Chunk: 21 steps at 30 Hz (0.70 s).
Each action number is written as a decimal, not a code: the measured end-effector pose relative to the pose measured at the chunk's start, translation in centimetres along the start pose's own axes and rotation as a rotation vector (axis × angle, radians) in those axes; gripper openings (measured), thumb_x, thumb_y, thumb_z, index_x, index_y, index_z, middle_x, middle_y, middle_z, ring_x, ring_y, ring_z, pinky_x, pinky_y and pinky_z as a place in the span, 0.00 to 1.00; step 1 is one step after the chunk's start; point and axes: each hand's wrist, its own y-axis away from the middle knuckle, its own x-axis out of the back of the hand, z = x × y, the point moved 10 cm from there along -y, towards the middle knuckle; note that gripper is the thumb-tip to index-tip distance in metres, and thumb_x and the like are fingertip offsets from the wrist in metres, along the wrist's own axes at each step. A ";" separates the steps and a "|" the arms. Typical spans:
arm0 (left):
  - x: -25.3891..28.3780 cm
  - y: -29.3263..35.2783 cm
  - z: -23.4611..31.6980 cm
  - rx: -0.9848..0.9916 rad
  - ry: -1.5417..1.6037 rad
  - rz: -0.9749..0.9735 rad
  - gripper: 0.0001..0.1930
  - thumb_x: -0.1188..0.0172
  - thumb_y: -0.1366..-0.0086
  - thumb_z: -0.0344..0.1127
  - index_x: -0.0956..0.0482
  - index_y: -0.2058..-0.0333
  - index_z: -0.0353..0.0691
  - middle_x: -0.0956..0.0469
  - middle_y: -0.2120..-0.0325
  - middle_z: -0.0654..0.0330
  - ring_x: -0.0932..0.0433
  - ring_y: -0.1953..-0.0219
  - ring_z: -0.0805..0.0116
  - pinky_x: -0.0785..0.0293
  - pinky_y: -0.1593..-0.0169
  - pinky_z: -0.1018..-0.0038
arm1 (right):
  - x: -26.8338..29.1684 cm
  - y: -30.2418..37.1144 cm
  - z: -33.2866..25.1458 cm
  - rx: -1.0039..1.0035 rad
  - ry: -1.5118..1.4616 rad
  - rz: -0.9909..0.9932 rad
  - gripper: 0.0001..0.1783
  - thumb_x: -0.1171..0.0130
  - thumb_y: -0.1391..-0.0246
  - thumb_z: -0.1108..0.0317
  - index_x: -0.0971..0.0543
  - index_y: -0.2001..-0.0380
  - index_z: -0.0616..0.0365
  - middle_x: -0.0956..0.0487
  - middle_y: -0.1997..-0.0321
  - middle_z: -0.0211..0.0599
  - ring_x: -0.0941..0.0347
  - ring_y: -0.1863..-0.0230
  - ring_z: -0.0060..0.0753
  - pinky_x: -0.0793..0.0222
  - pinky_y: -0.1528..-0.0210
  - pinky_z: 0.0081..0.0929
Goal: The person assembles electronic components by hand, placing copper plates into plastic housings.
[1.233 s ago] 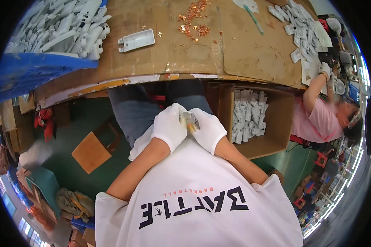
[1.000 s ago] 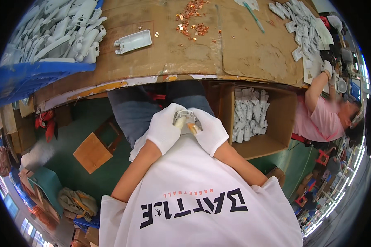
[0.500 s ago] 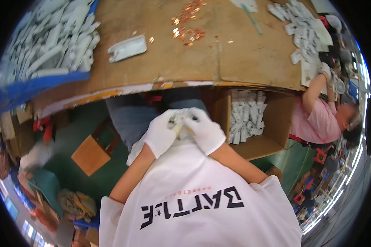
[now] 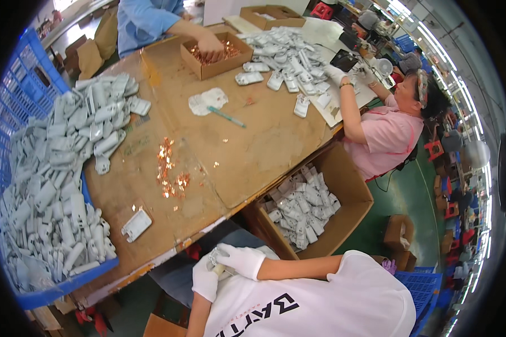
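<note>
My left hand (image 4: 206,279) and my right hand (image 4: 244,260), both in white gloves, meet in front of my shirt, below the table edge. Their fingers close round a small pale grey-white part (image 4: 215,256); the gloves hide most of it, so I cannot make out its kind. A single white plastic housing (image 4: 136,225) lies on the table near its front edge. Beyond it, small shiny copper-coloured pieces (image 4: 166,163) are scattered across the brown tabletop (image 4: 253,151).
Left stands a blue crate (image 4: 25,84) heaped with pale plastic housings (image 4: 50,194). A cardboard box (image 4: 348,196) of white parts sits right of my hands. A pen (image 4: 226,116) lies on the table. One co-worker (image 4: 382,126) handles parts; another's hand (image 4: 211,46) reaches into a copper-filled box (image 4: 199,66).
The view has swung up and to the right, bringing the far table and a second co-worker into sight. My hands stay together round the small part, now lower in the picture.
</note>
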 end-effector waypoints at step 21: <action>-4.0 0.2 16.0 -0.383 0.152 -0.055 0.34 0.42 0.37 0.28 0.46 0.35 0.27 0.35 0.40 0.45 0.31 0.40 0.52 0.31 0.40 0.64 | 16.6 -5.4 4.4 0.196 -0.589 0.647 0.09 0.40 0.48 0.67 0.19 0.62 0.55 0.22 0.58 0.39 0.26 0.51 0.36 0.30 0.48 0.28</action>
